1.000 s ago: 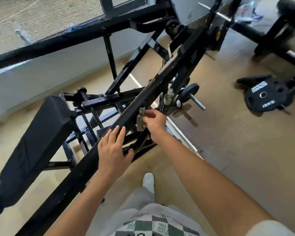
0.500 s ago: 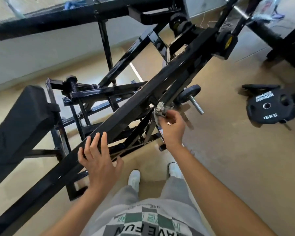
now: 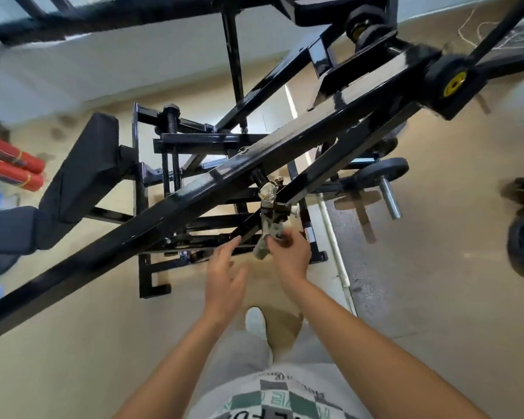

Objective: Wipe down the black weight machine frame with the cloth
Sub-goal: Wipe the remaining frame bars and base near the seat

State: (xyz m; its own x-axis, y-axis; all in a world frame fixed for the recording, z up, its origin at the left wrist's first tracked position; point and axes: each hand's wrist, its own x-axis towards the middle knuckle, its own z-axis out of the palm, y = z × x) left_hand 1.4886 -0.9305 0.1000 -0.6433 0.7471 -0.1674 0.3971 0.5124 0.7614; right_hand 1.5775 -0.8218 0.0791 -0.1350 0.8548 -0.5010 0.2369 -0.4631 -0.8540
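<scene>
The black weight machine frame fills the middle of the view, its long beam running from lower left to upper right. My right hand grips a grey-green cloth and holds it against a thinner black bar just below a metal clamp fitting. Another bit of the cloth shows above that fitting. My left hand hovers close to the left of the cloth with its fingers straight, fingertips near the thin bar. It holds nothing.
A black padded seat sits at the left of the frame. Red rolled items lie at the far left. A steel plate peg juts out on the right, with a black weight plate on the floor beyond.
My left hand has left the long beam and moved right, toward the cloth. My right hand slid the cloth down the thin bar below the clamp. The camera tilted downward.
</scene>
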